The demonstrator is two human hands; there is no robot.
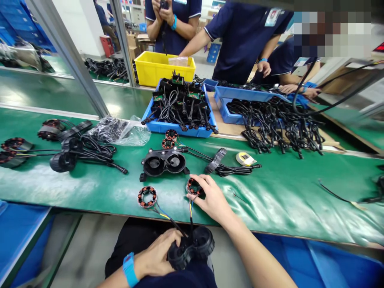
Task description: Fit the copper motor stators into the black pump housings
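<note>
My left hand is closed on a black plastic twin-ring housing held at my lap, below the table edge. Two cables rise from it to copper-wound motor stators. One stator lies flat on the green table with blue and yellow wires trailing. The other stator is gripped between the thumb and fingers of my right hand, just above or on the tabletop. Behind them sits a black housing with two round cups, and two more small stators lie at its far side.
A blue bin of black cabled parts and a blue tray with draped cables stand behind. More stators and cables lie left by a clear plastic bag. A tape roll rests right. Co-workers stand across the table near a yellow crate.
</note>
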